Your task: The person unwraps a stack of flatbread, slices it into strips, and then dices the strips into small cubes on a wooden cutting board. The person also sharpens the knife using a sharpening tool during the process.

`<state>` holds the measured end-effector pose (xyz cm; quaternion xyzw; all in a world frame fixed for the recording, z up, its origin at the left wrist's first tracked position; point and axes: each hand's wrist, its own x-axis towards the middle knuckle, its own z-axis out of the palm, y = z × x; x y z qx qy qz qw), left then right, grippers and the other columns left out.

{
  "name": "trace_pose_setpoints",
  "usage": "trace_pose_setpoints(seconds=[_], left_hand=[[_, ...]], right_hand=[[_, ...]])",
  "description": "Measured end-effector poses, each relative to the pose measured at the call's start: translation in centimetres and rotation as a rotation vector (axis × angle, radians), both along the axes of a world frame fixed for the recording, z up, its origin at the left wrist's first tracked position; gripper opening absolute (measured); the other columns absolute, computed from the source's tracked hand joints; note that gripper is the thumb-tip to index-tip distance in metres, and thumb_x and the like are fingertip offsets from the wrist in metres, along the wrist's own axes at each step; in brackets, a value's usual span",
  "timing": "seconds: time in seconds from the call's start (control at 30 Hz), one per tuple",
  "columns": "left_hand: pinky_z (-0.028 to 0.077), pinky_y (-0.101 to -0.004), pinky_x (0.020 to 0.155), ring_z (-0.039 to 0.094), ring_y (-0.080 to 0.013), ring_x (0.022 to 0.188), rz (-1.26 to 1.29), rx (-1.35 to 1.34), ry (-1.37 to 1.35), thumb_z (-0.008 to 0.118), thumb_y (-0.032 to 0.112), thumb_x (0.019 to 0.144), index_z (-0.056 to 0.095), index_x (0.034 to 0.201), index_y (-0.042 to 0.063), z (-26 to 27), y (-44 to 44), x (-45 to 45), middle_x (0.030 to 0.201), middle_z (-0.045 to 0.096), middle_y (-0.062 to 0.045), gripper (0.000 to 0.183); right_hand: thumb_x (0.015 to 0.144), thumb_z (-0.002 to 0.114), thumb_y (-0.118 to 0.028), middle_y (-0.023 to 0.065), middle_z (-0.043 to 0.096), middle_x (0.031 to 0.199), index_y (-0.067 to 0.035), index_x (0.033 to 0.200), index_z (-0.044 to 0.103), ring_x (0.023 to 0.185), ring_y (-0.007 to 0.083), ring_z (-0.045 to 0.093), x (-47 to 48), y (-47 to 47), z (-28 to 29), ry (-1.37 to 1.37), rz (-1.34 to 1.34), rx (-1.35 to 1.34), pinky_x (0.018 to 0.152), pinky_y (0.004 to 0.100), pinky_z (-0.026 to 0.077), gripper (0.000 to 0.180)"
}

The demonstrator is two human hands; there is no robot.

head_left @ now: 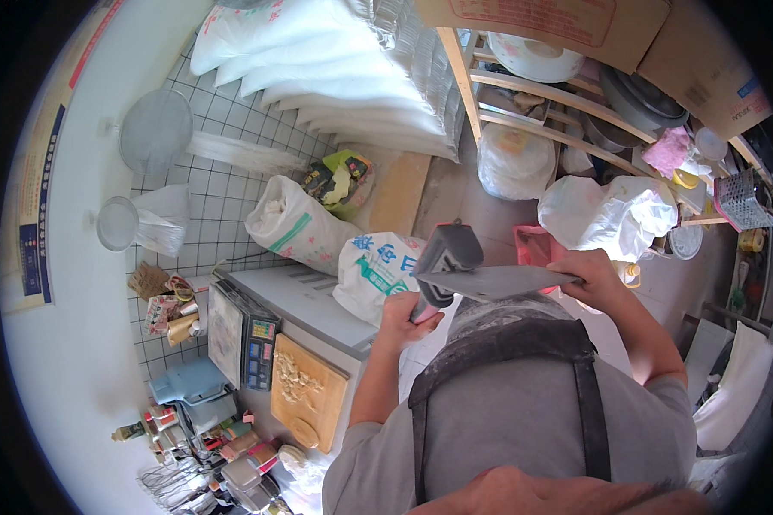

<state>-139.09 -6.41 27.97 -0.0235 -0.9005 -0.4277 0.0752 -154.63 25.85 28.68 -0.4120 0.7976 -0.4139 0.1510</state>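
My left hand (407, 320) grips the handle of a grey knife sharpener (458, 243), which stands tilted above the fist. My right hand (591, 277) is closed around the handle end of a wide metal cleaver (499, 282). The cleaver's blade points left, and its far end meets the sharpener's head; whether the edge sits in the slot is hard to see. Both hands are in front of a dark apron (509, 347). To the left, a wooden cutting board (332, 399) carries chopped pale pieces (295, 376) and a round wooden disc (303, 432).
A digital scale (257, 351) sits beside the board on a grey-topped counter (296, 290). White woven sacks (303, 219) stand close beyond my left hand, with stacked sacks (335, 71) behind. At right, a wooden rack (554, 90) holds pots and plastic bags (609, 209).
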Motion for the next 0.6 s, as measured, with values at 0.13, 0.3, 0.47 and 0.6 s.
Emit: trace_pose_setpoints(seconds=[0.13,0.3,0.47,0.6], left_hand=[[0.039,-0.0376,0.047,0.052,-0.0327,0.052,-0.048,-0.058,0.088,0.080,0.016,0.059,0.058,0.068,0.004,1.0,0.3,-0.2,0.055,0.049,-0.012,0.027],[0.038,-0.0366,0.045,0.051,-0.0289,0.048,-0.075,-0.064,0.189,0.082,0.015,0.058,0.062,0.071,0.005,1.9,0.8,-0.5,0.053,0.047,-0.009,0.026],[0.040,-0.0354,0.046,0.052,-0.0267,0.048,-0.087,-0.105,0.217,0.081,0.016,0.058,0.063,0.073,0.006,2.4,1.3,-0.7,0.053,0.050,-0.007,0.025],[0.041,-0.0351,0.047,0.053,-0.0257,0.048,-0.105,-0.112,0.232,0.081,0.016,0.059,0.063,0.073,0.006,2.7,1.6,-0.8,0.053,0.050,-0.006,0.025]], right_hand=[[0.065,0.074,-0.009,0.0071,0.062,0.073,-0.010,0.096,0.066,0.065,0.0277,0.061,-0.4,1.5,-2.4,0.130,-0.006,-0.144,0.058,0.0363,0.047,0.032],[0.062,0.074,-0.010,0.0075,0.057,0.066,-0.009,0.094,0.066,0.059,0.0259,0.058,-0.4,3.4,-3.8,0.119,-0.026,-0.139,0.052,0.0346,0.044,0.033],[0.064,0.072,-0.008,0.0085,0.057,0.066,-0.009,0.096,0.065,0.059,0.0270,0.057,-0.7,4.4,-4.8,0.137,-0.034,-0.185,0.052,0.0354,0.043,0.032],[0.065,0.072,-0.006,0.0085,0.057,0.067,-0.009,0.098,0.064,0.060,0.0271,0.057,-1.0,5.0,-5.5,0.155,-0.049,-0.234,0.053,0.0357,0.042,0.034]])
